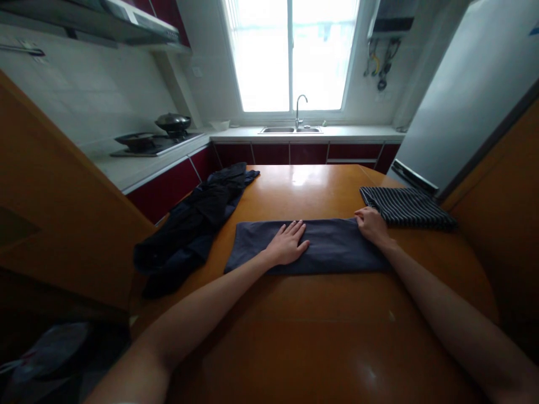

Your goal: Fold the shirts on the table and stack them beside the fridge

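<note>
Your left hand [288, 244] lies flat on the grey cloth [332, 247], palm down, fingers [295, 229] spread and released, grasping nothing. It presses the cloth near its middle, a little toward the left end. Your right hand [370, 224] sits at the cloth's far right corner, fingers curled down onto the edge; you cannot tell from here whether they pinch the fabric or only rest on it.

The cloth is folded into a long flat band across the orange bench [311, 336], running from left of your left fingers to under your right fingers. Its near edge lies straight along the bench in front of your wrists.

Just beyond your right fingers, touching or nearly touching them, lies a folded striped cloth [406, 206], flat on the bench at its right edge. Well to the left of your left fingers a dark heap [197, 224] of crumpled clothing hangs over the bench's left edge, apart from the grey cloth.

Far past both hands, a counter carries a sink [290, 130] with a tap under a bright window [290, 53], and a stove [154, 143] with pans stands to the left. A fridge [467, 95] stands to the right.
</note>
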`<state>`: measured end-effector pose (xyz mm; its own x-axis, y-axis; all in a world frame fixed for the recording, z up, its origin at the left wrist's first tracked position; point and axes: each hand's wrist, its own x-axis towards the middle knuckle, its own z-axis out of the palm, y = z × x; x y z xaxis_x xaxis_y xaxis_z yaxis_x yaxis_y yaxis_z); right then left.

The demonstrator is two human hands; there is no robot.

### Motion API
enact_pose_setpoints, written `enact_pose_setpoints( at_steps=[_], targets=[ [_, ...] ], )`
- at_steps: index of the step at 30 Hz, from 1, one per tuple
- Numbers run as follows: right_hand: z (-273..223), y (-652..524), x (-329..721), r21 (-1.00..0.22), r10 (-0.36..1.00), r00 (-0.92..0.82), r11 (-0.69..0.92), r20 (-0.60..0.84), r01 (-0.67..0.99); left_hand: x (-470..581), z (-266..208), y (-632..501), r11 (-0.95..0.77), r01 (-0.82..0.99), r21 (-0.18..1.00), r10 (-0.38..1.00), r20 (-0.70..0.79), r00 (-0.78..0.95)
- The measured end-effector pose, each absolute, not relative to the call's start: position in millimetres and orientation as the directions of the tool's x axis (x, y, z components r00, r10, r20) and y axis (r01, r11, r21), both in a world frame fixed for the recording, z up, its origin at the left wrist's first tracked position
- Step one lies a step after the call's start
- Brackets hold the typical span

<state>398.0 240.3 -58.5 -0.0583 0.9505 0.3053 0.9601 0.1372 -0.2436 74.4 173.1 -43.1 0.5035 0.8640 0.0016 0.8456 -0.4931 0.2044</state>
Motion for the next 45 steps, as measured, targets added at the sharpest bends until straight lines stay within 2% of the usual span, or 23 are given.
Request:
enact_pose_setpoints(
  at_steps=[7, 12, 21, 24, 26, 28, 31, 34, 38, 42, 45],
  targets=[
    [-46.3, 239.5, 403.0, -0.099, 0.951, -0.14, 0.173, 0.276, 0.98, 74.2, -43.5, 173.3, -0.494, 0.846, 0.201, 0.864, 0.001, 0.504],
    [-45.1, 239.5, 401.8, -0.056, 0.947, -0.174, 0.195, 0.27, 0.979, 73.5, -45.4, 174.9, -0.499, 0.845, 0.193, 0.862, 0.01, 0.507],
    [-46.2, 241.4, 400.8, -0.105, 0.96, -0.096, 0.128, 0.264, 0.986, 73.9, -43.7, 174.9, -0.496, 0.847, 0.192, 0.863, 0.001, 0.505],
    [-40.5, 233.9, 388.7, -0.124, 0.938, -0.081, 0.129, 0.336, 0.984, 73.9, -43.9, 174.2, -0.496, 0.846, 0.195, 0.863, 0.005, 0.505],
    [-38.3, 224.3, 368.7, -0.169, 0.892, -0.111, 0.202, 0.438, 0.965, 73.9, -44.9, 174.1, -0.495, 0.847, 0.196, 0.864, 0.007, 0.504],
    [-40.7, 212.1, 340.6, -0.21, 0.84, -0.204, 0.347, 0.502, 0.914, 73.9, -46.1, 174.3, -0.497, 0.846, 0.195, 0.863, 0.008, 0.505],
    [-52.6, 195.6, 299.0, -0.234, 0.819, -0.404, 0.521, 0.407, 0.821, 73.6, -46.8, 173.9, -0.503, 0.844, 0.185, 0.86, 0.014, 0.51],
    [-64.7, 190.6, 278.9, -0.26, 0.845, -0.489, 0.533, 0.218, 0.805, 73.6, -45.9, 172.4, -0.503, 0.845, 0.181, 0.861, 0.015, 0.509],
    [-69.7, 199.1, 289.1, -0.254, 0.892, -0.437, 0.451, 0.114, 0.855, 74.7, -45.4, 171.1, -0.503, 0.842, 0.192, 0.859, 0.011, 0.511],
    [-71.0, 207.4, 310.3, -0.203, 0.924, -0.363, 0.38, 0.118, 0.902, 65.2, -47.2, 175.5, -0.49, 0.847, 0.206, 0.869, 0.029, 0.495],
    [-74.0, 210.2, 319.8, -0.161, 0.93, -0.34, 0.36, 0.138, 0.919, 39.2, -47.5, 180.4, -0.419, 0.889, 0.184, 0.907, 0.04, 0.419]
  ],
)
